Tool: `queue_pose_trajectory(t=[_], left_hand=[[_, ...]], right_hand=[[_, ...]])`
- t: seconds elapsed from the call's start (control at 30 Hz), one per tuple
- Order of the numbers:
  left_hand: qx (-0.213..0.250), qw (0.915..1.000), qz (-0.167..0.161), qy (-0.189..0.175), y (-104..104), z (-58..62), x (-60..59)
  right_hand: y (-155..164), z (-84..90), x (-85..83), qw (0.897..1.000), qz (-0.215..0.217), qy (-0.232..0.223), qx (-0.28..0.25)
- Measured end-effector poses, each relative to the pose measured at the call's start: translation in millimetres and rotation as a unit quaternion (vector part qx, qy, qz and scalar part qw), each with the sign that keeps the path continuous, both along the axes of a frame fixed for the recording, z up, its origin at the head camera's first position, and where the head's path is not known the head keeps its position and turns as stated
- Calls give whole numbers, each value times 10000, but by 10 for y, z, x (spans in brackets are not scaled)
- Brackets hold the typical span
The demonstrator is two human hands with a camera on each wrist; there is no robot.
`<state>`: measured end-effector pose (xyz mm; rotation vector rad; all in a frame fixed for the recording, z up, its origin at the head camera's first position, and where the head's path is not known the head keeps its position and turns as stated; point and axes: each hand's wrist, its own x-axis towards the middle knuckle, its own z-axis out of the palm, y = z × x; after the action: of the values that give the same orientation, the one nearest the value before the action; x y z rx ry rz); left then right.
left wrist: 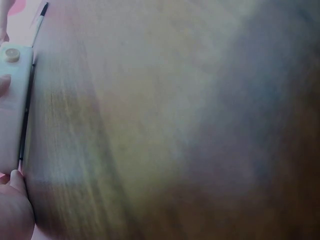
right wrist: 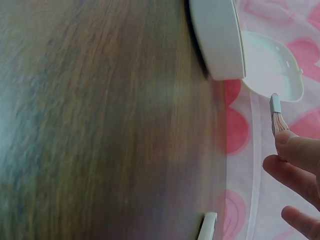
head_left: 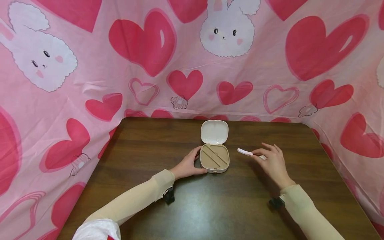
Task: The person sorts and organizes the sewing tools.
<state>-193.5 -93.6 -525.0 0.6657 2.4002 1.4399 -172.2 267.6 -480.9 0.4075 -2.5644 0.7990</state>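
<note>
A small case lies open in the middle of the dark wooden table. Its beige base has diagonal ridges, and its white lid is tipped back behind it. My left hand grips the left side of the base, thumb at the front corner; the left wrist view shows the case side and my thumb. To the right of the case my right hand pinches a small white-handled brush just above the table. The brush, case and lid appear in the right wrist view.
A pink cloth printed with hearts and rabbits walls in the table at the back and both sides. A small white object lies on the table below my right hand. Bare wood stretches in front of the case.
</note>
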Motion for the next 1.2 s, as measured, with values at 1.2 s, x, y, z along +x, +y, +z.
queue_pose_trajectory(t=[1.2], left_hand=[[-112,9999,23,-84,6,40,-4]], right_hand=[[-614,-56,-308,9961,451,-751,-82]])
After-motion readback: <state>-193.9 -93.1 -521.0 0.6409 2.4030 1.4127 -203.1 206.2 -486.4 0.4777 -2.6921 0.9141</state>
